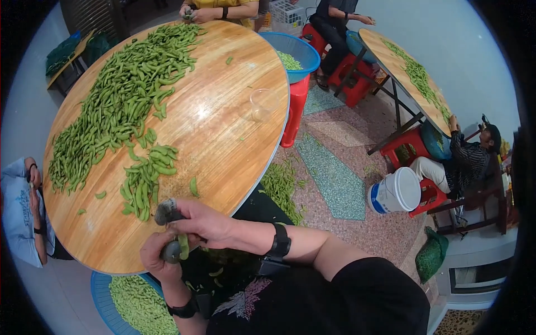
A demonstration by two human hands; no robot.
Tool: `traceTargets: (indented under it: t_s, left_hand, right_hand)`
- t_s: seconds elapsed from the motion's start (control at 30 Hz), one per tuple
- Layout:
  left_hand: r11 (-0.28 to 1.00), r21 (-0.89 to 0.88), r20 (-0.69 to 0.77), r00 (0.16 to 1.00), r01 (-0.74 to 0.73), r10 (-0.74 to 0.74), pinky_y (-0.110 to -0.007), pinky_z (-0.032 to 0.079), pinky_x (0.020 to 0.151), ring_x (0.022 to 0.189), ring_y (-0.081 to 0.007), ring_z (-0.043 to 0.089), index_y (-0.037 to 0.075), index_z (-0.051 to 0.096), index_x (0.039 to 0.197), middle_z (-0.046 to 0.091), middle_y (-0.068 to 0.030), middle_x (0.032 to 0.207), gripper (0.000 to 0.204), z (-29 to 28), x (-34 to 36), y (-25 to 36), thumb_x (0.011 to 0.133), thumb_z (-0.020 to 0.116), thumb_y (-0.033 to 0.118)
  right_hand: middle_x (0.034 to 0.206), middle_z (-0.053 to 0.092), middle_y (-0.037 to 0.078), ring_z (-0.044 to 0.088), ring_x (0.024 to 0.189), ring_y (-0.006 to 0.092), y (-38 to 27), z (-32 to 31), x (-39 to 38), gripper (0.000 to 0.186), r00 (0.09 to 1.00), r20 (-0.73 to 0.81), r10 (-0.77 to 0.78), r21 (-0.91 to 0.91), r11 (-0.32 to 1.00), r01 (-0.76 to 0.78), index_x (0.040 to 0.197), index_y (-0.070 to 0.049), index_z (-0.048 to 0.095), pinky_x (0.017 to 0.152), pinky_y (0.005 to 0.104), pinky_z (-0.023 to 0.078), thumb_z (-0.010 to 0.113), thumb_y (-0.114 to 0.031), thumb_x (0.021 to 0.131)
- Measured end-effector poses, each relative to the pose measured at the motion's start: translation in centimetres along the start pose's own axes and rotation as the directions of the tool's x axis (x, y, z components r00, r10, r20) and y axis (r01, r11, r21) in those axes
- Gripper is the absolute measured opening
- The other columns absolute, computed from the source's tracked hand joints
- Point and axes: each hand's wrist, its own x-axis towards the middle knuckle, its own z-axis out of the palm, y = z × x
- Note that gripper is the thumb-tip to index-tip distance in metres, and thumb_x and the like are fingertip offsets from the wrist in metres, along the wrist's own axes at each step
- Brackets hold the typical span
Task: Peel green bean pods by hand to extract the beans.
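Close to my body, at the table's near edge, both my hands are closed around a green edamame pod. My left hand grips it from below, with a dark grey cover on one digit. Above and to the right, my right hand pinches at the pod's upper part, and its fingers partly hide it. A dark, worn finger cover is also on my right hand. Just beyond lies a small heap of edamame pods on the round wooden table, with a single pod beside it.
A big pile of pods covers the table's left side; a clear plastic cup stands right. Shelled beans fill a blue basket below. Pods litter the floor near a white bucket. Several people sit around.
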Motion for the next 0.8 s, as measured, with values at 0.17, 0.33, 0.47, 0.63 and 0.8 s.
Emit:
traceTargets:
  t_s: [0.17,0.33,0.47,0.63,0.8]
  left_hand:
    - [0.858,-0.418,0.023,0.948,0.297,-0.317,-0.020,0.041,0.058,0.065,-0.0092,0.053,0.001,0.053,0.091,0.056,-0.0034,0.078,0.016,0.5,-1.8,-0.7,0.080,0.061,0.010]
    - [0.687,-0.630,0.042,0.900,0.361,-0.434,-0.015,0.037,0.054,0.062,-0.0067,0.048,0.002,0.050,0.097,0.053,-0.0039,0.078,0.014,0.8,-1.2,0.4,0.084,0.052,0.004]
    - [0.824,-0.358,-0.148,0.844,0.440,-0.515,-0.015,0.034,0.051,0.067,-0.0067,0.047,0.003,0.052,0.101,0.054,-0.0044,0.085,0.015,-1.1,-0.1,-1.1,0.087,0.047,0.002]
    - [0.628,-0.625,-0.118,0.740,0.463,-0.663,-0.015,0.031,0.050,0.065,-0.0060,0.047,0.003,0.056,0.098,0.056,-0.0028,0.085,0.012,-1.9,-0.2,-0.5,0.089,0.049,0.007]
    - [0.592,-0.591,0.029,0.748,0.548,-0.663,-0.016,0.032,0.050,0.064,-0.0045,0.046,0.005,0.058,0.098,0.055,0.0008,0.079,0.012,-0.2,0.0,0.1,0.090,0.050,0.009]
  right_hand:
    - [0.069,0.047,-0.006,0.039,0.047,-0.0006,0.5,0.3,-0.5,0.020,0.998,-0.065,0.015,0.152,0.988,-0.005,0.105,-0.006,0.049,0.039,0.0144,0.027,0.053,-0.004,0.085]
    - [0.074,0.053,-0.003,0.053,0.064,0.0089,0.2,1.8,0.2,0.019,0.957,-0.275,-0.094,-0.028,0.996,0.090,0.103,-0.004,0.051,0.057,0.0222,0.044,0.052,-0.001,0.085]
    - [0.085,0.060,0.010,0.059,0.062,0.0220,-1.0,-1.1,-2.0,0.022,0.910,0.347,-0.225,-0.848,0.338,0.407,0.105,-0.004,0.052,0.052,0.0325,0.046,0.057,-0.010,0.084]
    - [0.071,0.059,0.020,0.059,0.069,0.0404,-2.4,-0.4,-2.8,0.020,0.960,0.007,-0.280,-0.990,-0.140,-0.034,0.093,-0.002,0.052,0.058,0.0455,0.048,0.057,-0.019,0.083]
    - [0.065,0.059,0.020,0.059,0.061,0.0374,-3.4,-2.7,0.7,0.020,0.875,-0.030,-0.484,-0.866,-0.425,-0.265,0.080,-0.001,0.051,0.054,0.0436,0.048,0.056,-0.021,0.084]
